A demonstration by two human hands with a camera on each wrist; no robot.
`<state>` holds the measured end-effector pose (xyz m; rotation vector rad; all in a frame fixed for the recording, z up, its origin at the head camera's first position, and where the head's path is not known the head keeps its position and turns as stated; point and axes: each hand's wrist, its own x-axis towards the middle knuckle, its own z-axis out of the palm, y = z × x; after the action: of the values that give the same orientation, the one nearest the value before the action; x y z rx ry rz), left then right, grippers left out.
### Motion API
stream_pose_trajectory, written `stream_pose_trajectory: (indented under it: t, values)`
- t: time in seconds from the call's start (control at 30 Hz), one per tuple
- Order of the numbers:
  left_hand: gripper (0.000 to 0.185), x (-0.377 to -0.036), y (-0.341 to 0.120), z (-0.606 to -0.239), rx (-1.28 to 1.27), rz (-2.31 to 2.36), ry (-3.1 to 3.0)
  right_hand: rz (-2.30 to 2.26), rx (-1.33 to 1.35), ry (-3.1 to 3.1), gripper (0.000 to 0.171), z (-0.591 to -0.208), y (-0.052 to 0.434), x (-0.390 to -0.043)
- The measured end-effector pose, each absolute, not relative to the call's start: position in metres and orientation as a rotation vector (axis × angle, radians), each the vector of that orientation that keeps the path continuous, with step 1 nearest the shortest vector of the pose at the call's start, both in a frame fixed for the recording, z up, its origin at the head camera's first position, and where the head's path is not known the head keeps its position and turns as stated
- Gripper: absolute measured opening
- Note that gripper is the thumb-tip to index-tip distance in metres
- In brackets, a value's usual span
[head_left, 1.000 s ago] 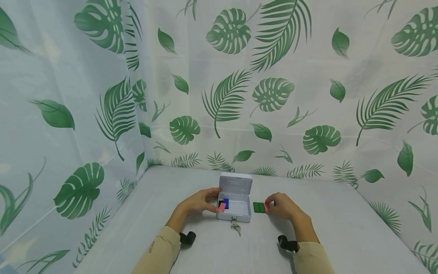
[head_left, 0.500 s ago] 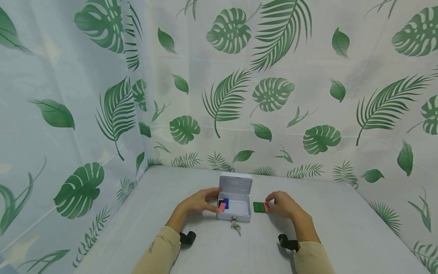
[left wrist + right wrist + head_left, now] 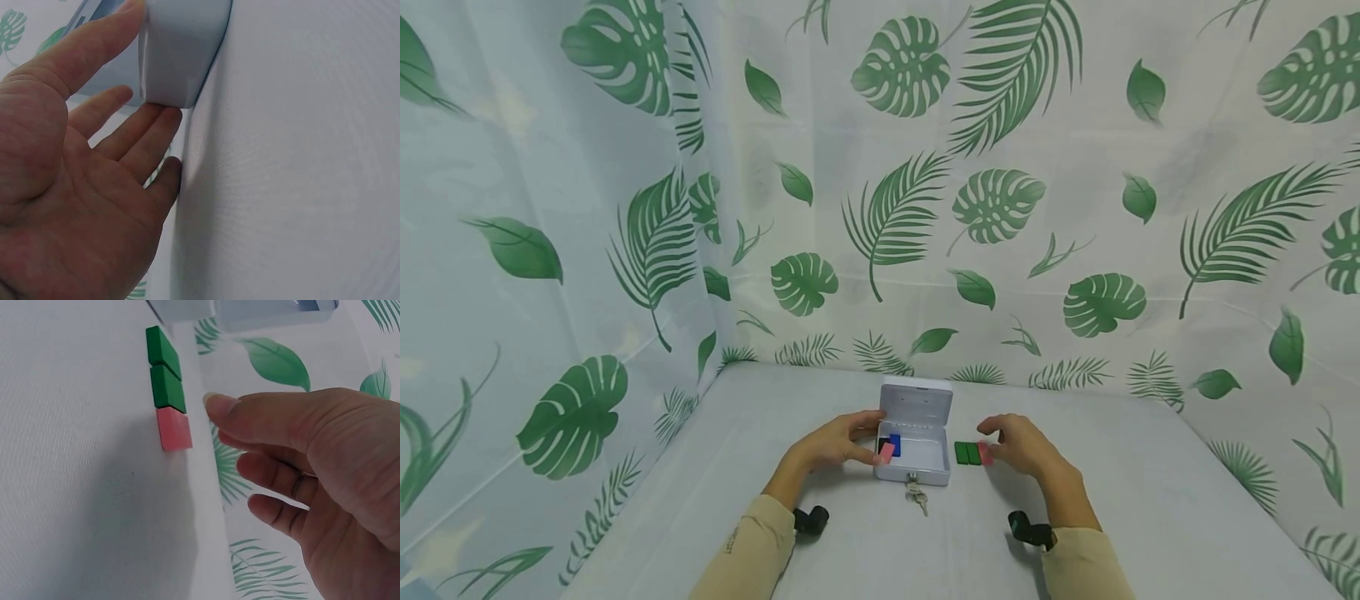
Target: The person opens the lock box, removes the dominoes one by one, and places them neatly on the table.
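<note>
A white metal cash box [image 3: 932,477] stands with its lid [image 3: 917,406] raised. Thumb and fingers of my left hand [image 3: 837,442] grip its left side, thumb at the front corner. Inside, at the left, lie a blue block [image 3: 896,444], a pink block [image 3: 887,452] and a dark block mostly covered. Right of the box, two green blocks [image 3: 167,389] and another pink block [image 3: 174,429] form a touching row. Just above that pink block hovers my right hand [image 3: 1022,446], apart from it and holding nothing, its thumb and fingers loosely bent.
A small bunch of keys [image 3: 917,497] hangs from the lock at the front of the box. The white tabletop [image 3: 880,558] stretches to a leaf-printed curtain [image 3: 910,325] at the back and left. Each wrist wears a black camera.
My right hand has let go of the pink block and lifted slightly away, leaving it against the green blocks. The left hand and the box have stayed put.
</note>
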<state>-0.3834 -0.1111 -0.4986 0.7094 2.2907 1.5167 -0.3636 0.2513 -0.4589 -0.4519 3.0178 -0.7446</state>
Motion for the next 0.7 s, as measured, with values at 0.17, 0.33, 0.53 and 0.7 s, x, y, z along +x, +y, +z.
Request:
stream_pose_trajectory:
  t: [0.17,0.33,0.53,0.7]
  values:
    - [0.089,-0.383,-0.111,-0.499,0.706,1.521,2.289,-0.836,-0.505,3.028,0.036,-0.460,0.247,-0.364]
    - [0.089,-0.383,-0.111,-0.498,0.703,1.522,2.288,-0.989,-0.640,3.008,0.036,-0.457,0.240,-0.364]
    - [0.088,-0.383,-0.111,-0.498,0.704,1.520,2.290,-1.060,-0.705,3.010,0.033,-0.455,0.229,-0.363]
    - [0.088,-0.383,-0.111,-0.499,0.704,1.523,2.290,-1.082,-0.761,3.009,0.032,-0.451,0.220,-0.362]
